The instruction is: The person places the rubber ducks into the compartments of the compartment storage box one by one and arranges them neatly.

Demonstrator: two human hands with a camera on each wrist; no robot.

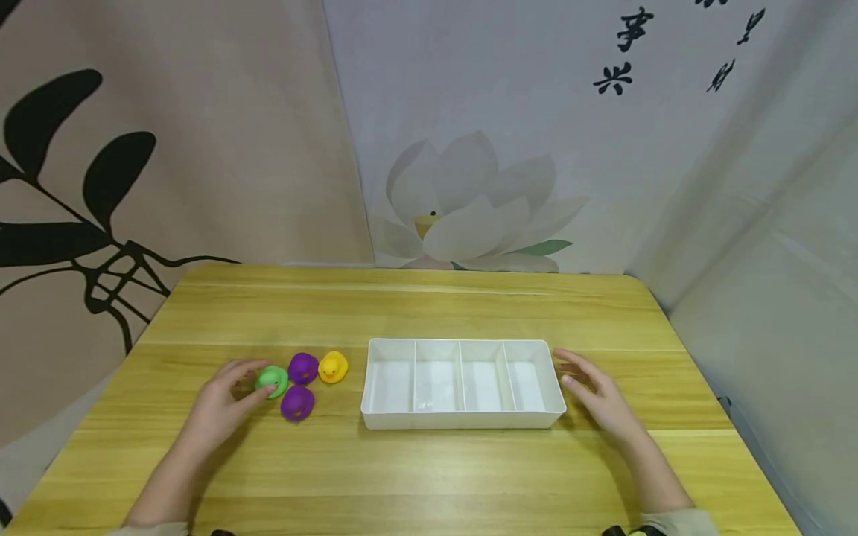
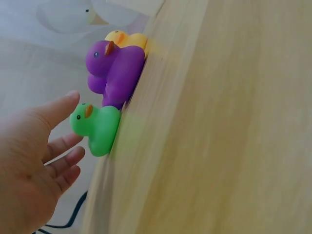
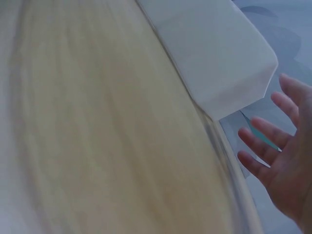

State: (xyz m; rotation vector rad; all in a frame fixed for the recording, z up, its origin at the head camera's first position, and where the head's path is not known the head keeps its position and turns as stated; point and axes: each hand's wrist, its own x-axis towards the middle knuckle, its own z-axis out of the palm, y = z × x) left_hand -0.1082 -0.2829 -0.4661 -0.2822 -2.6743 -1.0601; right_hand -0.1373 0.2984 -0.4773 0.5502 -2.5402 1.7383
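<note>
Green duck (image 1: 272,383) sits on the table (image 1: 469,476) to the left of the tray (image 1: 462,421), the farthest from it of four ducks. Behind the tray hangs a pale backdrop (image 1: 509,82), printed with a lotus (image 1: 479,201) directly beyond the tray, dark leaves (image 1: 119,171) far to its left and black characters (image 1: 613,78) beyond its right end. The table, yellowish and wood-grained, spreads under and around the tray. White and oblong, the tray has three dividers that make four compartments side by side. Well left of it, the left hand (image 1: 221,406) is about the green duck, thumb and fingers apart and lightly bent; whether they touch the duck cannot be told. At the tray's right end, the right hand (image 1: 599,394) hovers just beside the wall, its fingers spread apart. Two purple ducks (image 1: 303,368) lie between the green duck and the tray, one level with the tray's farther half, one with its nearer half. Closest to the tray's left end is the yellow duck (image 1: 333,367), just beside the farther purple one.
</note>
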